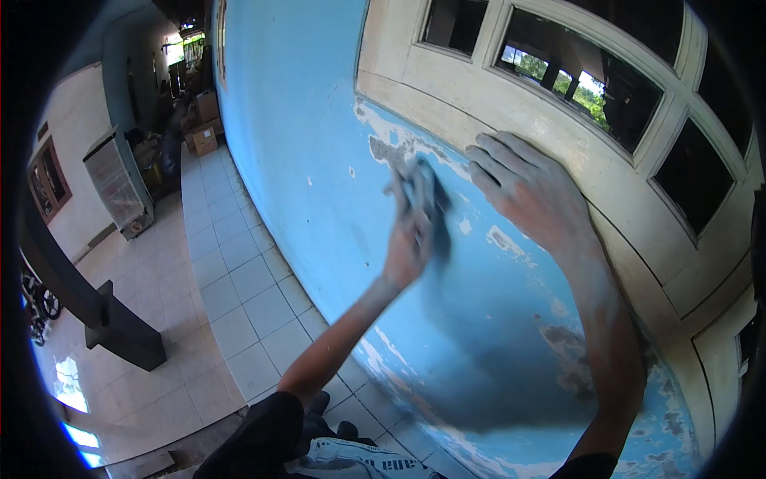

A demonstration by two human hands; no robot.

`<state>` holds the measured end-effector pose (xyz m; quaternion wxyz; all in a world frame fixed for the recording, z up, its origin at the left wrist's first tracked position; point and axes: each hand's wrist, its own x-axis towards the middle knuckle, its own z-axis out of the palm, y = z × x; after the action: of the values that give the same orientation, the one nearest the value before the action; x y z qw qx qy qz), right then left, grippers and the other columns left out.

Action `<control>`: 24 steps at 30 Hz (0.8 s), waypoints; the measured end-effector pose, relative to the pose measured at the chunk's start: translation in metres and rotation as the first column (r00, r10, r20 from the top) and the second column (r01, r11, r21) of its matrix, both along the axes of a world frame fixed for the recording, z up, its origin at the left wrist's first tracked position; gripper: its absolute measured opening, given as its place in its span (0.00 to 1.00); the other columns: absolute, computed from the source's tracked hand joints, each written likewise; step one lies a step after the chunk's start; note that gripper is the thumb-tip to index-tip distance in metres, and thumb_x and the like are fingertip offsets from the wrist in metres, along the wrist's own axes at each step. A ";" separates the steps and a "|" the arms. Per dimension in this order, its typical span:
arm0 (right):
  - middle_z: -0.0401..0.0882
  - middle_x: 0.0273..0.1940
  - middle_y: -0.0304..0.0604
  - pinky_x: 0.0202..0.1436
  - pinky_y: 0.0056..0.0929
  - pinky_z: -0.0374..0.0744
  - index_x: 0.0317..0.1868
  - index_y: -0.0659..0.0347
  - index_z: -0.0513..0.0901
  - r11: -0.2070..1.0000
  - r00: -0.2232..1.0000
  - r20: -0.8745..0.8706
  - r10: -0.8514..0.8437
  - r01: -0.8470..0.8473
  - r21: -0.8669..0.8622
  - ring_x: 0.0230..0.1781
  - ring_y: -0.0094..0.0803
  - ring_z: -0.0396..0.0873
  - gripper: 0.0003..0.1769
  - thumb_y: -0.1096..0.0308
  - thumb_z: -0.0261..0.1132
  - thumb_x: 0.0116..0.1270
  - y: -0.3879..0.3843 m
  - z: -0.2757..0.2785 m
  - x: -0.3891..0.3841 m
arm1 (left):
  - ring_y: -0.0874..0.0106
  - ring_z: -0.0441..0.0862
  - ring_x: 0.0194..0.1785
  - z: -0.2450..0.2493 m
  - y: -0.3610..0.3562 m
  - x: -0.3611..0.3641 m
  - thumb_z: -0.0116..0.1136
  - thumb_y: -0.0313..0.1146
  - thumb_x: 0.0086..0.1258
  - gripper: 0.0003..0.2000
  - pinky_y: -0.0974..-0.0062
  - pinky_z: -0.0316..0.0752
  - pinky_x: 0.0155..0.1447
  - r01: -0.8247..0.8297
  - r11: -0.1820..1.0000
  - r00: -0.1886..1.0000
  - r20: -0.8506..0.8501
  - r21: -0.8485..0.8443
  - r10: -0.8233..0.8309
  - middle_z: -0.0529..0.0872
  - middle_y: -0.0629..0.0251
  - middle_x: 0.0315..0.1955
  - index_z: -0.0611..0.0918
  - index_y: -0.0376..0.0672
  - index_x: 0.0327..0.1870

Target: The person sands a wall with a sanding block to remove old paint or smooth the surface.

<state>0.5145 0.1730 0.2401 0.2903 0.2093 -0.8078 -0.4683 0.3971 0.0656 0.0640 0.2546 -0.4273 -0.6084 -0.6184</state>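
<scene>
My left hand (409,243) is up against the blue wall (319,176), just below a patch of bare, flaked plaster (388,149). Its fingers are bent together, and whatever they may hold is blurred and in shadow. Grey-white dust coats both hands. My right hand (533,191) lies flat with fingers stretched out, resting on the lower edge of the cream wooden window frame (447,96) where it meets the wall. More peeled spots (511,243) show on the wall below that hand.
Pale floor tiles (239,279) run along the wall's foot. A dark pillar base (124,327) stands at left, with a glass-fronted cabinet (120,184) behind it. Cardboard boxes (205,140) are stacked at the far end. A white printed sack (359,453) is at the bottom edge.
</scene>
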 end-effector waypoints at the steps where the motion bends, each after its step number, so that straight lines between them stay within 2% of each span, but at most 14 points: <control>1: 0.79 0.54 0.39 0.70 0.28 0.64 0.46 0.59 0.82 1.000 1.000 0.004 -0.004 0.004 -0.009 0.64 0.28 0.69 0.13 0.68 0.62 0.60 0.000 -0.002 -0.001 | 0.47 0.38 0.77 0.006 0.001 -0.011 0.39 0.32 0.76 0.25 0.58 0.45 0.75 -0.064 0.998 0.993 0.099 0.012 0.062 0.37 0.38 0.74 0.59 0.38 0.73; 4: 0.81 0.51 0.41 0.68 0.27 0.67 0.45 0.59 0.82 0.999 0.999 -0.041 0.036 -0.036 -0.012 0.61 0.29 0.72 0.13 0.68 0.63 0.59 0.002 -0.002 -0.002 | 0.48 0.37 0.77 0.008 0.009 0.001 0.40 0.28 0.75 0.25 0.57 0.46 0.75 -0.091 0.996 0.991 0.104 0.023 0.088 0.37 0.39 0.74 0.59 0.38 0.73; 5: 0.82 0.48 0.39 0.66 0.26 0.68 0.43 0.59 0.82 1.000 0.999 -0.027 0.027 -0.027 -0.014 0.59 0.29 0.73 0.12 0.68 0.64 0.58 0.001 -0.001 -0.001 | 0.47 0.36 0.77 0.002 0.011 0.016 0.40 0.26 0.74 0.26 0.55 0.46 0.74 0.016 0.998 0.999 -0.034 0.063 -0.014 0.36 0.39 0.74 0.59 0.38 0.73; 7: 0.83 0.46 0.38 0.65 0.25 0.70 0.42 0.58 0.82 1.000 1.000 -0.009 0.010 -0.010 -0.017 0.57 0.29 0.75 0.11 0.68 0.64 0.58 0.001 -0.003 0.000 | 0.46 0.35 0.77 -0.014 0.009 0.051 0.41 0.25 0.73 0.26 0.56 0.45 0.75 0.139 0.990 0.987 -0.080 -0.026 -0.141 0.36 0.39 0.74 0.59 0.38 0.73; 10: 0.83 0.42 0.35 0.63 0.24 0.71 0.40 0.58 0.82 0.998 0.999 -0.010 0.039 -0.039 -0.040 0.54 0.27 0.76 0.10 0.67 0.65 0.58 0.003 -0.004 -0.002 | 0.46 0.35 0.77 -0.007 0.007 0.048 0.41 0.27 0.74 0.25 0.57 0.47 0.74 0.096 0.995 0.993 -0.063 -0.027 -0.098 0.37 0.38 0.74 0.59 0.37 0.73; 13: 0.84 0.41 0.34 0.61 0.23 0.72 0.41 0.57 0.82 1.000 0.998 -0.067 0.022 -0.023 -0.016 0.53 0.25 0.76 0.09 0.66 0.66 0.59 0.003 -0.008 -0.002 | 0.46 0.35 0.77 0.012 0.009 0.013 0.42 0.28 0.74 0.25 0.56 0.45 0.75 -0.004 0.998 0.998 0.056 0.065 0.001 0.40 0.39 0.74 0.60 0.37 0.72; 14: 0.84 0.41 0.34 0.60 0.23 0.73 0.41 0.56 0.82 0.999 0.999 -0.050 -0.003 0.002 -0.035 0.52 0.25 0.77 0.09 0.66 0.66 0.60 0.003 -0.008 -0.003 | 0.47 0.34 0.77 0.002 0.013 0.000 0.43 0.27 0.73 0.27 0.55 0.43 0.75 0.162 0.982 0.946 0.266 0.100 -0.184 0.39 0.40 0.74 0.58 0.38 0.73; 15: 0.84 0.41 0.34 0.60 0.22 0.74 0.42 0.56 0.82 0.998 0.999 -0.035 -0.029 0.027 -0.051 0.52 0.24 0.77 0.10 0.66 0.66 0.60 0.004 -0.008 -0.003 | 0.47 0.34 0.77 0.003 0.014 0.006 0.43 0.27 0.73 0.27 0.55 0.43 0.75 0.164 0.982 0.948 0.258 0.096 -0.184 0.39 0.40 0.74 0.58 0.38 0.73; 17: 0.84 0.41 0.35 0.59 0.21 0.75 0.43 0.55 0.82 0.997 1.000 -0.021 -0.017 0.015 -0.082 0.52 0.24 0.77 0.10 0.67 0.66 0.60 0.004 -0.006 -0.003 | 0.39 0.41 0.75 -0.005 0.015 0.039 0.43 0.32 0.75 0.26 0.56 0.56 0.71 -0.031 0.999 0.993 -0.119 -0.030 0.027 0.33 0.34 0.72 0.58 0.38 0.73; 18: 0.84 0.41 0.35 0.59 0.21 0.75 0.44 0.55 0.82 0.994 1.000 0.000 -0.004 0.004 -0.109 0.51 0.24 0.78 0.10 0.67 0.66 0.60 0.003 -0.005 -0.003 | 0.37 0.37 0.75 -0.015 0.013 0.054 0.43 0.35 0.75 0.27 0.54 0.53 0.72 0.012 0.995 0.988 -0.152 -0.103 -0.027 0.32 0.34 0.72 0.58 0.39 0.73; 19: 0.84 0.41 0.35 0.59 0.21 0.75 0.44 0.55 0.82 0.994 1.000 -0.003 0.000 0.000 -0.105 0.51 0.24 0.78 0.10 0.67 0.66 0.60 0.004 -0.005 -0.004 | 0.37 0.35 0.74 -0.017 0.009 0.061 0.44 0.33 0.74 0.28 0.52 0.53 0.72 0.037 0.980 0.987 -0.144 -0.194 -0.066 0.32 0.34 0.72 0.57 0.38 0.73; 21: 0.84 0.41 0.36 0.60 0.22 0.75 0.45 0.55 0.82 0.993 1.000 0.003 -0.010 0.010 -0.119 0.52 0.24 0.78 0.11 0.68 0.66 0.60 0.006 -0.008 -0.005 | 0.38 0.37 0.75 -0.009 0.003 0.051 0.44 0.27 0.71 0.28 0.51 0.54 0.72 0.018 0.992 0.986 -0.164 -0.122 -0.038 0.34 0.35 0.73 0.58 0.39 0.73; 23: 0.84 0.41 0.36 0.61 0.22 0.75 0.45 0.55 0.82 0.991 1.000 -0.015 -0.004 0.002 -0.133 0.52 0.24 0.78 0.12 0.68 0.66 0.60 0.005 -0.010 -0.004 | 0.49 0.35 0.77 -0.001 0.006 0.019 0.41 0.28 0.74 0.25 0.53 0.43 0.76 -0.062 0.998 0.995 -0.074 -0.010 0.061 0.38 0.41 0.74 0.59 0.40 0.73; 24: 0.84 0.41 0.36 0.61 0.23 0.75 0.45 0.55 0.82 0.990 0.999 -0.044 0.003 -0.009 -0.143 0.52 0.25 0.77 0.12 0.69 0.66 0.60 0.004 -0.009 -0.004 | 0.54 0.36 0.78 0.004 0.006 0.004 0.41 0.27 0.75 0.25 0.56 0.42 0.76 -0.075 0.997 0.996 0.059 0.016 0.074 0.42 0.46 0.75 0.59 0.41 0.73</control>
<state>0.5100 0.1768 0.2309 0.3236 0.1802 -0.8321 -0.4128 0.4013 0.0720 0.0685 0.2633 -0.3838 -0.6254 -0.6263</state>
